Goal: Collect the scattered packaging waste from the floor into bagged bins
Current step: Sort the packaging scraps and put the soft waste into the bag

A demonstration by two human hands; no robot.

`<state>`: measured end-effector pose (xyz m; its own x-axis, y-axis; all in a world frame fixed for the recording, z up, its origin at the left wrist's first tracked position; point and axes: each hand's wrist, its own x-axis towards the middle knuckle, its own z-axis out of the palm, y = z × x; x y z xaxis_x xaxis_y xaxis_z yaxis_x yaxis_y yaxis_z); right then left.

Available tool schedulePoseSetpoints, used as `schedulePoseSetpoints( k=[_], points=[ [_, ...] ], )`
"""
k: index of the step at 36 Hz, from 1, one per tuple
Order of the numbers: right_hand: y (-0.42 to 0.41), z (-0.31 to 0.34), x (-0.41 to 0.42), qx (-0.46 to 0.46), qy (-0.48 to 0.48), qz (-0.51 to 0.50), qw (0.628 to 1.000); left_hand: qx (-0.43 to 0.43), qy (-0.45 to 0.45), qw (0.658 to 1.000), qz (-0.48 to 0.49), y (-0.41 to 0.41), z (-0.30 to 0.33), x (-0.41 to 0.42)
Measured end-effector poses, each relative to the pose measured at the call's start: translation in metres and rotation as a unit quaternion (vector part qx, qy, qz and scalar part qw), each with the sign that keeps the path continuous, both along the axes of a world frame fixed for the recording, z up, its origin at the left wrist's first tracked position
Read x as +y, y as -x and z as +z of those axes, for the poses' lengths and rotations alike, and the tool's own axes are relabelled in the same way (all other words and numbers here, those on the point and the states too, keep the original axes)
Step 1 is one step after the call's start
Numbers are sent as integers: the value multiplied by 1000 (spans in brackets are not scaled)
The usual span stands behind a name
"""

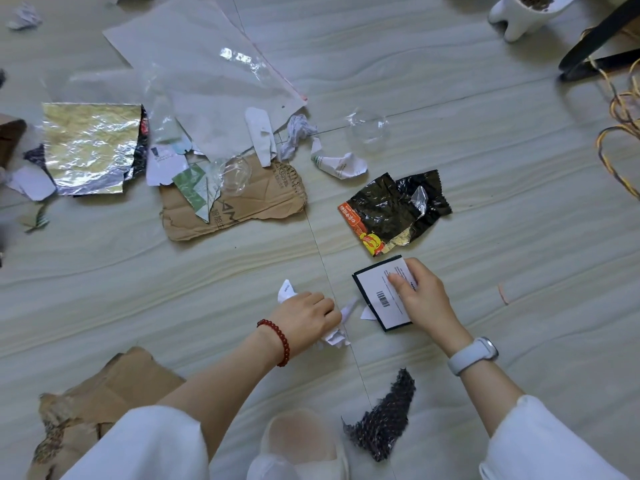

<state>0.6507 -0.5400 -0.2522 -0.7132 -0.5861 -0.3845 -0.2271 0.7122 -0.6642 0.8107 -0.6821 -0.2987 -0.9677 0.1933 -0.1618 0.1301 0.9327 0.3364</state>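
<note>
Pale floor lay littered; your left hand clutched crumpled paper, right hand's fingers pinched the label card, which next needed lifting binward.

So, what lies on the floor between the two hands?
In the head view, small white paper scraps lie between the left hand, gripping crumpled paper, and the right hand on the barcode card.

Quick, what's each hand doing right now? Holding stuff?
Left hand: closed around crumpled white paper.
Right hand: fingers and thumb gripping the dark-edged card with the barcode on the floor.
</note>
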Motion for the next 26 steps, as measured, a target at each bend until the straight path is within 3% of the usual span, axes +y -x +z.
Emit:
schedulePoseSetpoints(
  k=[5,12,17,21,26],
  points=[
    [-13,11,-31,-20,39,-3,999,32,3,990,139,-24,12,-19],
    [-53,48,-135,-74,101,21,992,53,38,923,380,-90,85,-107],
    [-127,104,-223,-141,141,109,974,118,2,803,584,-170,170,-160],
    [-206,153,-279,-142,187,215,948,213,46,714,665,-255,241,-180],
    [-324,217,-320,-172,246,348,888,240,97,610,749,-377,306,-169]
  ],
)
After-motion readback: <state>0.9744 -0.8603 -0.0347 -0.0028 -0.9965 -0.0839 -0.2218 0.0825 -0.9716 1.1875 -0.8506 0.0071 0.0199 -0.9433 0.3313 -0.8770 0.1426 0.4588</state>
